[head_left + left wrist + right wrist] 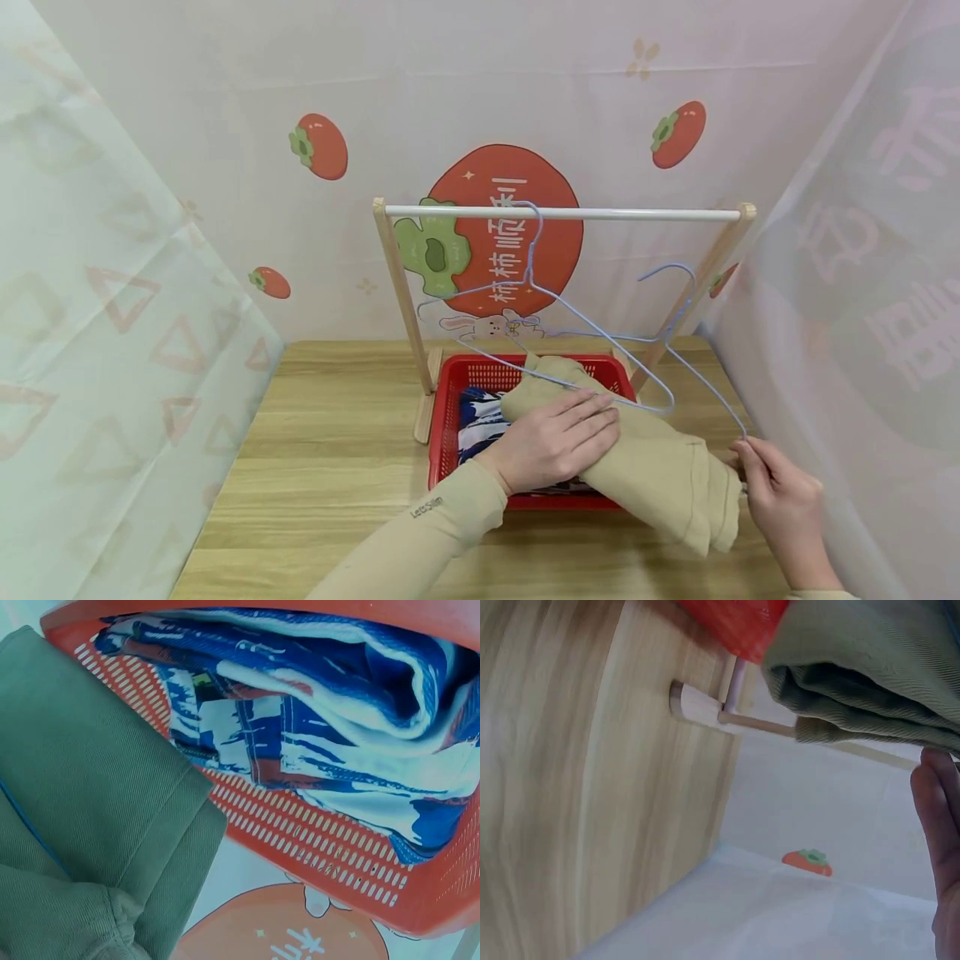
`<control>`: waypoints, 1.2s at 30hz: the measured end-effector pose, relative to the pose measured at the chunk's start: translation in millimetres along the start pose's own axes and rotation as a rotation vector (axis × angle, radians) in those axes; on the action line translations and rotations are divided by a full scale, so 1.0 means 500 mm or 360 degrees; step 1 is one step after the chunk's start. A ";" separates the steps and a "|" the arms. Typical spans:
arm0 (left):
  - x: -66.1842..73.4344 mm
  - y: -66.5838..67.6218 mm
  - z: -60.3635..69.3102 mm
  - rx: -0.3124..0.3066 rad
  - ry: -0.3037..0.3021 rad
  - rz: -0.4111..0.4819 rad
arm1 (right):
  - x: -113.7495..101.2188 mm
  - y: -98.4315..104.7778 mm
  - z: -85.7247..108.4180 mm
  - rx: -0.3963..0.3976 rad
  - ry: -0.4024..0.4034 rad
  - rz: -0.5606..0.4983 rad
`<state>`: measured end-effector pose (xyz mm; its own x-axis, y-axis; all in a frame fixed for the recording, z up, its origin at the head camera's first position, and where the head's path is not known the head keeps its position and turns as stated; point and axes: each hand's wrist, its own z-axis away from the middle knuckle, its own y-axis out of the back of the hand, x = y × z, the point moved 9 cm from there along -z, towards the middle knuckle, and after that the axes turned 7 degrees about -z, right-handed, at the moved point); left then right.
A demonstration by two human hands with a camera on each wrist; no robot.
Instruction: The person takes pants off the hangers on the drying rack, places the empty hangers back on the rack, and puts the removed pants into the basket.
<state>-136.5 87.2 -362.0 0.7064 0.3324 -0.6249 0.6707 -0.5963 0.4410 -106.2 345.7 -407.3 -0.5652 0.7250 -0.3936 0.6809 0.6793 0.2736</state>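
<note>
Fingers [591, 432] nearly straight and held together, the left hand [551, 442] rests back-up on a khaki twill garment [652, 475] that slants across the red plastic basket [441, 425]. Off to the side, the right hand [783, 496] pinches the end of a blue wire hanger [681, 315] between thumb and forefinger. The left wrist view alone clearly reveals a folded blue-and-white printed cloth [330, 742] against slotted basket walls; the right wrist view exposes the garment's stacked edge folds and a rounded wooden rack foot [699, 705].
</note>
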 end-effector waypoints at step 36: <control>-0.053 0.060 0.013 0.0144 0.0163 0.0142 | 0.005 -0.033 -0.001 0.0031 0.0412 0.0586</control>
<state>-136.6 55.8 -336.3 0.7846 0.3452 -0.5151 0.5847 -0.6885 0.4291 -118.8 336.5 -412.5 -0.3798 0.9242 -0.0401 0.8657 0.3704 0.3367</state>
